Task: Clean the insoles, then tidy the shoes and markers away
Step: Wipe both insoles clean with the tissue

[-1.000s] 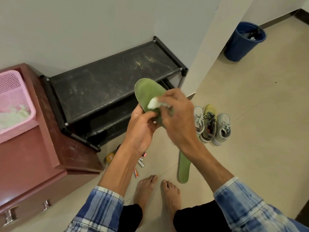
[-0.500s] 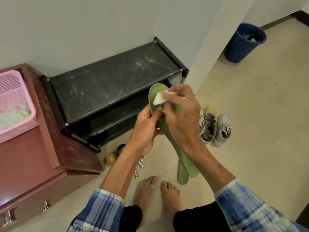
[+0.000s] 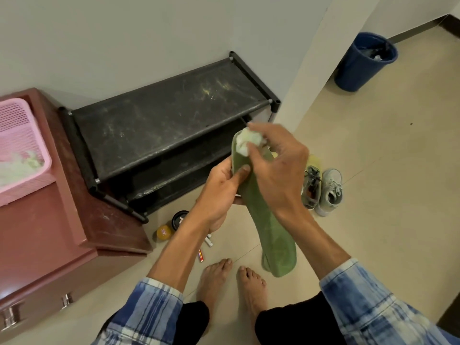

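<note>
Currently, the white wad sits at the far upper tip of the green insole, whereas half a second ago it was slightly lower on that end and a second ago nearer the middle; the wipe has travelled up the face to its end. Over the same interval the insole has swung from standing with its broad face shown to hanging steeply, its lower end now close above the feet. Judgement: one pass along this face is about finished, and cleaning remains the step in hand. Tidying has not begun: the shoes stand on the floor just right of the hands, and the markers lie loose on the floor below the left hand. The right hand pinches the wad between thumb and fingertips and holds it on the insole's tip. The left hand grips the insole just below that point, thumb across the green face, fingers behind. The insole thus runs between both hands and hangs free beneath them, in front of the rack. Whether a second insole lies behind its lower end cannot be told.
</note>
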